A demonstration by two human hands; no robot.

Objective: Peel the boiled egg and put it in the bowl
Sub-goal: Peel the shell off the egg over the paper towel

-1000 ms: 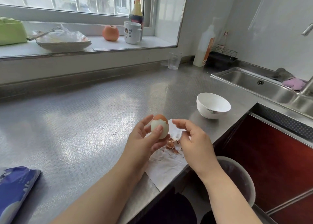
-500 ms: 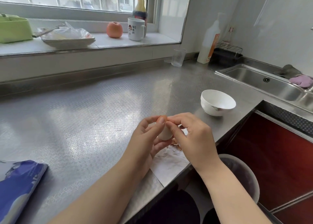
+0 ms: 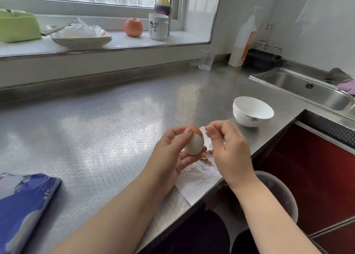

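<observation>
My left hand (image 3: 169, 153) holds the boiled egg (image 3: 195, 143) upright above the counter edge. The egg is mostly bare white, with a cap of brown shell left on its top. My right hand (image 3: 226, 148) is just to the right of the egg, thumb and forefinger pinched together close to the shell cap; whether a shell bit is between them I cannot tell. Below lies a white paper towel (image 3: 196, 178) with brown shell fragments (image 3: 208, 160) on it. The white bowl (image 3: 252, 111) stands empty to the upper right of my hands.
A steel sink (image 3: 307, 88) lies at the right, a bin (image 3: 276, 194) under the counter edge. A blue packet (image 3: 25, 205) lies at the near left. A glass (image 3: 207, 59), a white bottle (image 3: 243, 44) and a windowsill with mug, apple and plate are at the back.
My right hand closed in on the top of the egg half a second ago and has now drawn back to the right, fingers pinched. The left hand kept its hold on the egg.
</observation>
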